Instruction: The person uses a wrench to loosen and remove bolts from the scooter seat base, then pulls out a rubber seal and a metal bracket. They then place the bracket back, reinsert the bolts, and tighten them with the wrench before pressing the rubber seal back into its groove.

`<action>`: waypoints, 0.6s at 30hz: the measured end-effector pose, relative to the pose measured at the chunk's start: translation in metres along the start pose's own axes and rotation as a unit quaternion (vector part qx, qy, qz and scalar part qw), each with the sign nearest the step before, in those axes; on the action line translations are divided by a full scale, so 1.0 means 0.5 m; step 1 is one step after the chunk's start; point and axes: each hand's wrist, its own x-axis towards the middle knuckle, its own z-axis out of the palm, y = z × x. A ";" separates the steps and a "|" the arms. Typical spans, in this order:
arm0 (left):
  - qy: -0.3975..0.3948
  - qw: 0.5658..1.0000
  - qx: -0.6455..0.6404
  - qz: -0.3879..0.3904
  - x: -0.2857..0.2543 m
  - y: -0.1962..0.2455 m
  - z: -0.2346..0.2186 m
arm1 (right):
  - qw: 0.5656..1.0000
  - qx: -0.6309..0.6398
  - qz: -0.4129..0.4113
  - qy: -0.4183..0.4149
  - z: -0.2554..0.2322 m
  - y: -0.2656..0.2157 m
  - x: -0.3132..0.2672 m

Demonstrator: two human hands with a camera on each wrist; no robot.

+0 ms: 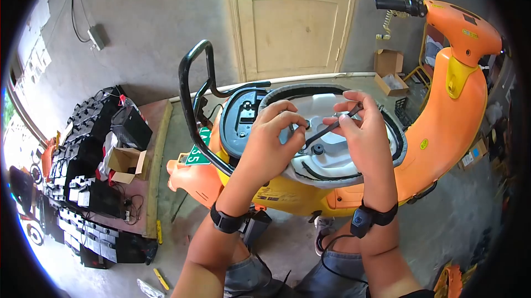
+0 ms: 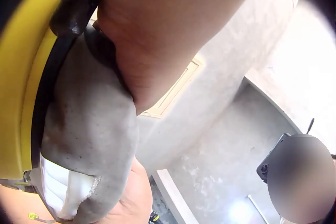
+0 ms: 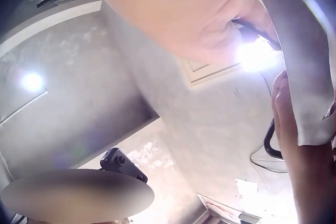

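An upturned scooter seat lies on an orange and yellow scooter (image 1: pixel 448 137), its white plastic underside (image 1: pixel 334 157) edged by a grey cover (image 1: pixel 402 146). Over it, my right hand (image 1: pixel 362 135) pinches a slim dark wrench (image 1: pixel 330 128) between thumb and fingers. The wrench slants down left towards my left thumb. My left hand (image 1: pixel 271 146) is bent over the seat's left part, with a small dark piece (image 1: pixel 307 124) at its fingertips. A dark round knob (image 1: pixel 317 149) sits on the underside below the wrench. In the left wrist view, the grey cover (image 2: pixel 97 113) hides the fingers.
A black grab rail (image 1: pixel 191 85) rises left of the seat, beside a blue-grey compartment (image 1: pixel 240 118). Several black batteries (image 1: pixel 91 132) and an open cardboard box (image 1: pixel 128 164) stand on a low platform at left. Another box (image 1: pixel 390 71) sits by the wall.
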 end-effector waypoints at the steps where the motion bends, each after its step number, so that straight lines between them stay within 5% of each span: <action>1: 0.002 1.000 -0.007 -0.003 0.000 0.002 0.000 | 0.999 -0.034 -0.006 -0.007 -0.004 0.004 0.002; 4: 0.001 1.000 -0.006 -0.002 0.001 0.004 0.000 | 0.988 -0.154 -0.010 -0.024 -0.019 -0.007 -0.010; 6: -0.004 1.000 -0.012 -0.016 0.001 0.005 -0.001 | 0.931 -0.364 -0.031 -0.019 -0.032 -0.007 -0.011; 14: -0.006 1.000 -0.006 0.000 0.002 0.002 -0.003 | 0.893 -0.440 0.050 -0.080 -0.072 -0.025 0.004; 18: -0.006 1.000 -0.007 -0.013 -0.001 0.005 -0.003 | 0.899 -0.428 0.021 -0.086 -0.084 0.009 0.017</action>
